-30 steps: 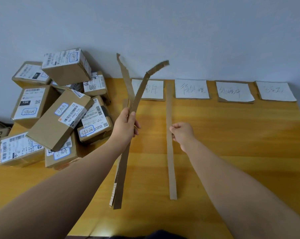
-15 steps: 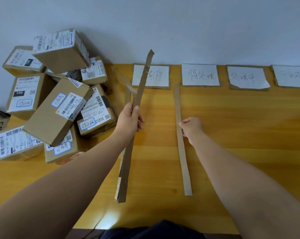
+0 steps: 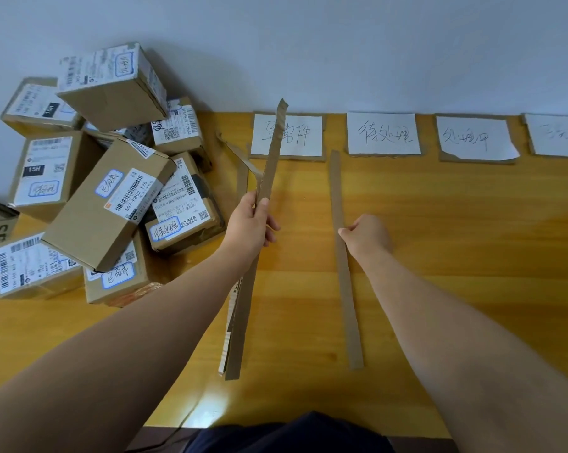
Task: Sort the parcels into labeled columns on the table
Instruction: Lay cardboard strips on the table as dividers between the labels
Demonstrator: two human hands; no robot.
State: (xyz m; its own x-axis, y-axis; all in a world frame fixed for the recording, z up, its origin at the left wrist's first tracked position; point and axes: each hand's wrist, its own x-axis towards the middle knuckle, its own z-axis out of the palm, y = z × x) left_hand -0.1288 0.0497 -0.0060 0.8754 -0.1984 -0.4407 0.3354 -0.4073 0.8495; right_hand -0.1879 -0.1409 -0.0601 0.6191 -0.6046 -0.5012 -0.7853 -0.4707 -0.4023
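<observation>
Cardboard strips (image 3: 269,178) in both hands (image 3: 248,223)

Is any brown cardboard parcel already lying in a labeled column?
No: the brown cardboard parcels are all heaped left of the white paper labels.

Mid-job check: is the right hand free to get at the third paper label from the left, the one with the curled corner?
Probably yes. The right hand rests on the flat cardboard strip, and only bare table lies between it and that label. It would have to let go of the strip first.

Parcel label (image 3: 128,195) reads "507-P802 170" (another, "15H").
</observation>
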